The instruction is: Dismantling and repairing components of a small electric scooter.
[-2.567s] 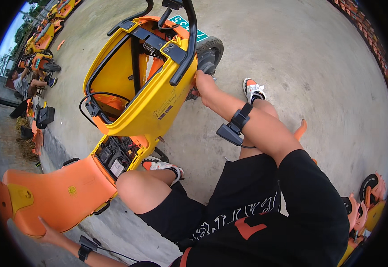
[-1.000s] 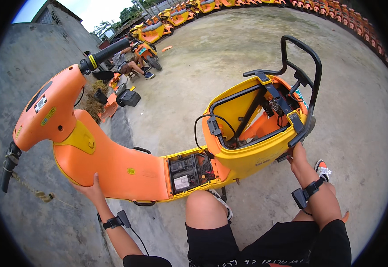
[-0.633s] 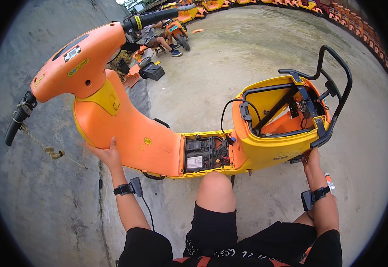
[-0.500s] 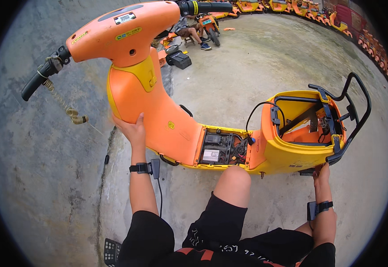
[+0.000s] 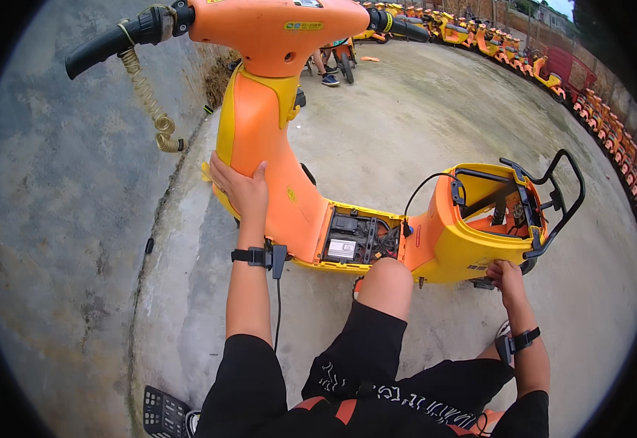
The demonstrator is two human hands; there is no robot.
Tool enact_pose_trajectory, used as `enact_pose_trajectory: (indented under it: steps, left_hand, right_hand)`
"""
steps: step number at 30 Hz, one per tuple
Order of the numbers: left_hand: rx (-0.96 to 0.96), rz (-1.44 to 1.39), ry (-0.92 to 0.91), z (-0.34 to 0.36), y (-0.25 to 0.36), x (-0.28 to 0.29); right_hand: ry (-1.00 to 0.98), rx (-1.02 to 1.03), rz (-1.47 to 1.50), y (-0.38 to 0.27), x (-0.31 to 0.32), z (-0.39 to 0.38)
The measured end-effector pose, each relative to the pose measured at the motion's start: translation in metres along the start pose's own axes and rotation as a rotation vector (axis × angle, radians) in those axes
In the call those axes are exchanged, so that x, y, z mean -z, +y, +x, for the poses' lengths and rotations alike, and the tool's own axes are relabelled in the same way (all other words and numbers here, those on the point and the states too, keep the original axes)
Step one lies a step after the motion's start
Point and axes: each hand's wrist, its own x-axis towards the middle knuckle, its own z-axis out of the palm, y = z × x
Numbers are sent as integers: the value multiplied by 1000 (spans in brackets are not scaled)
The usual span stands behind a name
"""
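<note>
An orange and yellow electric scooter (image 5: pixel 289 207) stands across in front of me, its handlebar (image 5: pixel 282 36) at the far left. My left hand (image 5: pixel 242 191) lies open against the side of its orange front panel, fingers stretched out. At the lower rear, my right hand (image 5: pixel 506 279) is closed, its curled fingers touching the yellow rear body (image 5: pixel 472 252); what they grip, if anything, is hidden. Between the hands, an uncovered floor compartment (image 5: pixel 362 235) shows black parts, wires and a silver box. The seat opening (image 5: pixel 497 204) behind it has no cover, and a black cable (image 5: pixel 415 191) arches beside it.
A black rear rack (image 5: pixel 570 193) juts out at the right. A coiled cream cable (image 5: pixel 147 95) hangs from the left handlebar grip. Near my left foot lies a black basket (image 5: pixel 163 412). Rows of similar scooters (image 5: pixel 472 33) line the yard's far side, where a person's legs (image 5: pixel 326 69) show.
The view has shifted, and the scooter's handlebar now sits higher in it. My right hand has come away from under the rear edge, leftward along the body, with fingers curled. My left hand stays on the front panel.
</note>
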Motion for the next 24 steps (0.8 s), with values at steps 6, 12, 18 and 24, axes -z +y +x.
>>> enact_pose_trajectory:
  steps: [6,12,18,24]
  left_hand:
    - [-54,-55,-98,-16,-30,36]
    - [252,-319,-668,-111,-82,148]
    - [415,504,-1211,-350,-188,338]
    - [820,841,-925,-521,-160,500]
  right_hand:
    - [29,588,-737,-96,-77,-46]
    - [18,860,-1046,-81,-77,44]
    - [145,560,-1398,-56,-84,83]
    - [232,564,-1465,-55,-72,91]
